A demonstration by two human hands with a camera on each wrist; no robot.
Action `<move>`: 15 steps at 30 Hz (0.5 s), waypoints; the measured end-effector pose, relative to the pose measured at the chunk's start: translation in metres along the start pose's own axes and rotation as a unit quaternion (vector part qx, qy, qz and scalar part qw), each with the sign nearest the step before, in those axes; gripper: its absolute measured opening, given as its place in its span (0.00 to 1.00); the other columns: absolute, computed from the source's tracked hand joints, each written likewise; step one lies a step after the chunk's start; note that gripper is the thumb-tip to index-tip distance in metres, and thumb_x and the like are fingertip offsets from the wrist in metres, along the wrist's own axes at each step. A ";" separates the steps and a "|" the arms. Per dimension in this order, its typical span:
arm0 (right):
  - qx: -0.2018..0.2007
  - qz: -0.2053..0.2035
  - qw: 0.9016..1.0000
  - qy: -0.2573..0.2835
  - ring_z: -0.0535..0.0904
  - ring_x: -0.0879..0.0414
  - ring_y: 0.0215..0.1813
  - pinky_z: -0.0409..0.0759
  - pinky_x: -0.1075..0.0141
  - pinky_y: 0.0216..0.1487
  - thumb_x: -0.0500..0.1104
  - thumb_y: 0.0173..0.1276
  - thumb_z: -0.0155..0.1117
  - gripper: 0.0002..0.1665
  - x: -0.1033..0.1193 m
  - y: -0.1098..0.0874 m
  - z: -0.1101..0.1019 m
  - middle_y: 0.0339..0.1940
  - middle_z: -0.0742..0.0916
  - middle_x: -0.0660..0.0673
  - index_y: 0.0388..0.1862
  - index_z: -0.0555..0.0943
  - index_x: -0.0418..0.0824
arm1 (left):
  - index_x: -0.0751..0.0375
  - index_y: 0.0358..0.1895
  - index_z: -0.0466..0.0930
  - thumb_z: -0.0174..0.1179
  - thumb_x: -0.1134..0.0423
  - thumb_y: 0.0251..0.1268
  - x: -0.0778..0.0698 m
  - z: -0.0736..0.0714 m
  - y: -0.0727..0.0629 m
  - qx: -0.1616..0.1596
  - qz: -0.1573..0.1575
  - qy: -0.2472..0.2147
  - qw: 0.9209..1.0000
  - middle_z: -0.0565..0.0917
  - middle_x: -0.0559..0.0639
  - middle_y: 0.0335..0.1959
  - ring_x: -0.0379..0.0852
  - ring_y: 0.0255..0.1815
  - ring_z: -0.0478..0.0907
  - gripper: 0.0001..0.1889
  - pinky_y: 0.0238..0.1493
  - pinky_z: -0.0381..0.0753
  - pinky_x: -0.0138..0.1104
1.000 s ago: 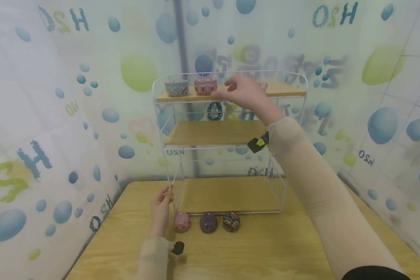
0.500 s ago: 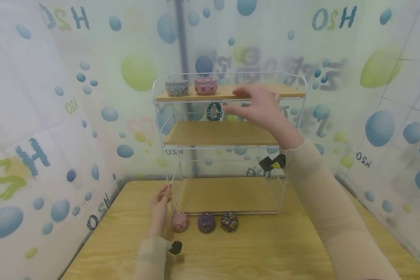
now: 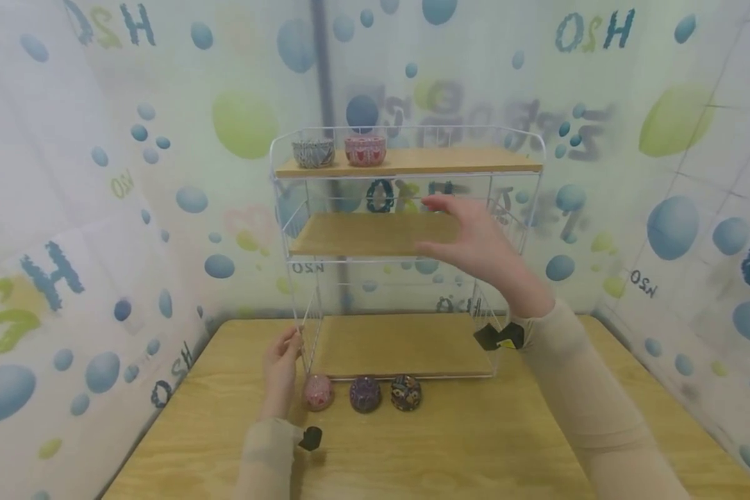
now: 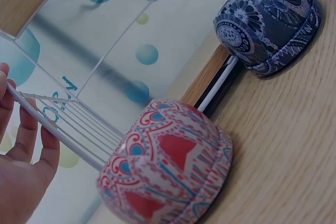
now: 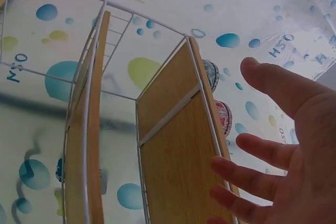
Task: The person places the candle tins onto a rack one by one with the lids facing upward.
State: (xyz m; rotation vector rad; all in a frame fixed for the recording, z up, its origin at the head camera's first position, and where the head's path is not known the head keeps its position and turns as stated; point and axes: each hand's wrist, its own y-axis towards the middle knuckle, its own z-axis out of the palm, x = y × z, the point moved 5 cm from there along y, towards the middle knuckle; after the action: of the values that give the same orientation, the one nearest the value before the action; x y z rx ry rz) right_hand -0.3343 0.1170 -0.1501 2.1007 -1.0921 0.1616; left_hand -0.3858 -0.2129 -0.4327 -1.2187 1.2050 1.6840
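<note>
On top shelf [image 3: 412,160] — two tins [image 3: 313,153]; right hand [image 3: 475,239] spread, empty — left hand [image 3: 280,368] grips rack [image 3: 301,305].

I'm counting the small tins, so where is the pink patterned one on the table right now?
In the head view the pink patterned round tin sits on the wooden table, leftmost of three tins before the white wire shelf rack, just right of the left hand.

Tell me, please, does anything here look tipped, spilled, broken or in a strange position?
Nothing stands out. The wire rack stands straight; two tins sit upright on its top shelf, and three tins line up on the table. The left hand holds the rack's post; the right hand is empty.
</note>
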 end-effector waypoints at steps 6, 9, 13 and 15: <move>0.020 -0.025 0.999 0.018 0.68 0.46 0.66 0.65 0.49 0.66 0.53 0.59 0.73 0.42 -0.007 -0.020 0.022 0.66 0.76 0.44 0.69 0.70 0.41 | 0.66 0.56 0.76 0.53 0.59 0.74 -0.001 -0.002 0.001 0.003 -0.010 -0.002 1.000 0.79 0.55 0.58 0.42 0.51 0.75 0.16 0.53 0.75 0.30; 0.039 -0.022 0.999 0.027 0.67 0.46 0.66 0.65 0.47 0.66 0.54 0.59 0.73 0.42 -0.013 -0.033 0.036 0.66 0.75 0.45 0.69 0.69 0.42 | 0.66 0.57 0.76 0.53 0.60 0.74 0.000 -0.002 0.000 0.003 -0.014 0.000 1.000 0.77 0.58 0.60 0.41 0.51 0.75 0.16 0.52 0.75 0.30; 0.056 -0.021 0.998 0.026 0.68 0.46 0.66 0.66 0.46 0.65 0.56 0.59 0.72 0.41 -0.022 -0.048 0.056 0.66 0.76 0.45 0.69 0.70 0.44 | 0.66 0.58 0.75 0.53 0.60 0.74 0.001 -0.002 0.000 0.006 -0.015 0.004 1.000 0.77 0.56 0.60 0.40 0.51 0.75 0.17 0.53 0.74 0.31; 0.063 -0.025 0.997 0.021 0.69 0.45 0.66 0.66 0.46 0.65 0.55 0.59 0.73 0.41 -0.026 -0.054 0.065 0.65 0.77 0.44 0.68 0.71 0.42 | 0.67 0.59 0.74 0.53 0.59 0.74 0.002 0.000 -0.001 0.009 -0.012 0.006 1.000 0.78 0.55 0.60 0.40 0.52 0.74 0.18 0.54 0.74 0.32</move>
State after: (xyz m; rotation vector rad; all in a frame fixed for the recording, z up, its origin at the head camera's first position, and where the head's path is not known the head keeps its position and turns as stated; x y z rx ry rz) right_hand -0.3240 0.1098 -0.2378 2.2248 -1.0261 0.2556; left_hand -0.3850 -0.2128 -0.4347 -1.2291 1.2073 1.6468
